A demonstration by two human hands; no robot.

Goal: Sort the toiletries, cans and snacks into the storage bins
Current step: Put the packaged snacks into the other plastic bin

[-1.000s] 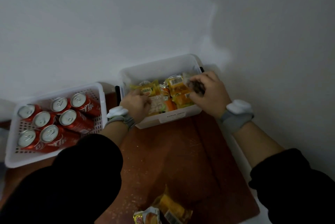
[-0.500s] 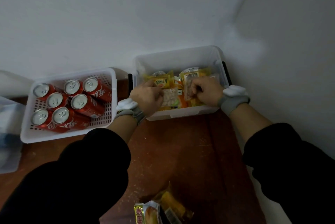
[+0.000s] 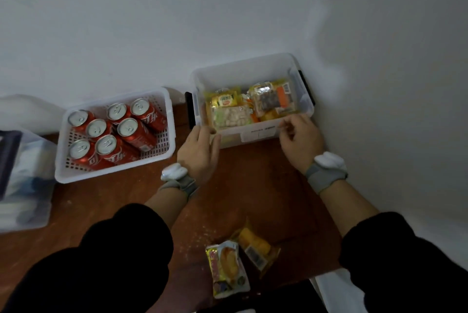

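Observation:
A white snack bin [image 3: 255,67] stands in the wall corner, filled with several yellow and orange snack packets [image 3: 253,107]. My left hand [image 3: 200,148] hovers just outside its front left corner, fingers loosely curled, holding nothing. My right hand [image 3: 300,139] is at the front right of the bin, fingers relaxed and empty. Left of it, a white perforated basket [image 3: 167,125] holds several red cans [image 3: 114,133]. Two snack packets lie on the wooden table near me: a white and yellow one [image 3: 226,268] and a yellow one [image 3: 257,245].
A translucent bin [image 3: 25,181] with blue and white toiletries sits at the left edge. White walls close in behind and to the right. The brown table [image 3: 253,186] is bare between the bins and the loose packets.
Both hands have come back out of the snack bin toward me, leaving the packets inside. The camera has tilted, showing more of the table.

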